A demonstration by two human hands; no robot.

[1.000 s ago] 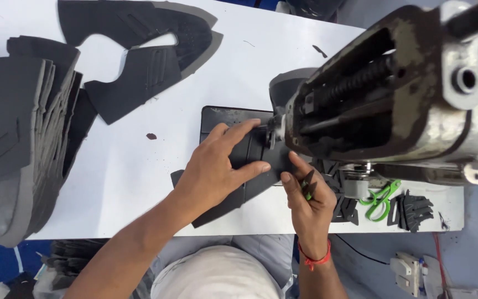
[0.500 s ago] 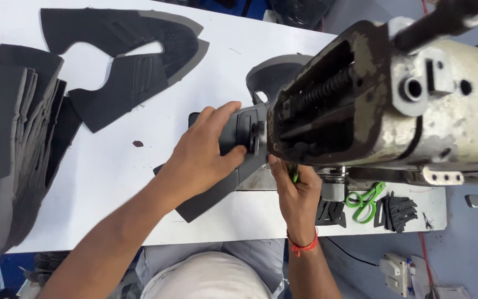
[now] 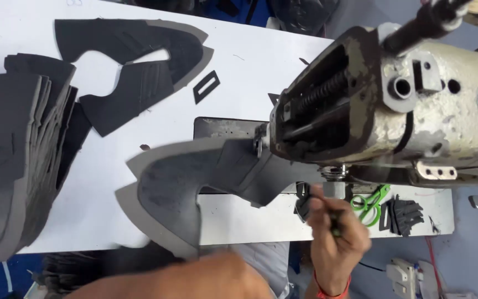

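A large dark grey shoe-upper piece (image 3: 178,188) with a lighter grey edge is raised off the white table (image 3: 239,61), its narrow end reaching under the sewing machine head (image 3: 394,111). My left hand (image 3: 217,277) is blurred at the bottom edge and grips the lower edge of that piece. My right hand (image 3: 336,241), with a red band at the wrist, is below the machine head, its fingers closed on a small dark tool (image 3: 334,221).
A thick stack of grey cut pieces (image 3: 17,166) fills the left side. Another cut upper (image 3: 139,55) lies flat at the back, a small black frame-shaped piece (image 3: 206,86) beside it. Green scissors (image 3: 369,202) and small black pieces (image 3: 402,213) lie under the machine.
My left hand has left the machine bed and pulled the grey piece up and toward me. My right hand has moved down and to the right. The view has shifted.
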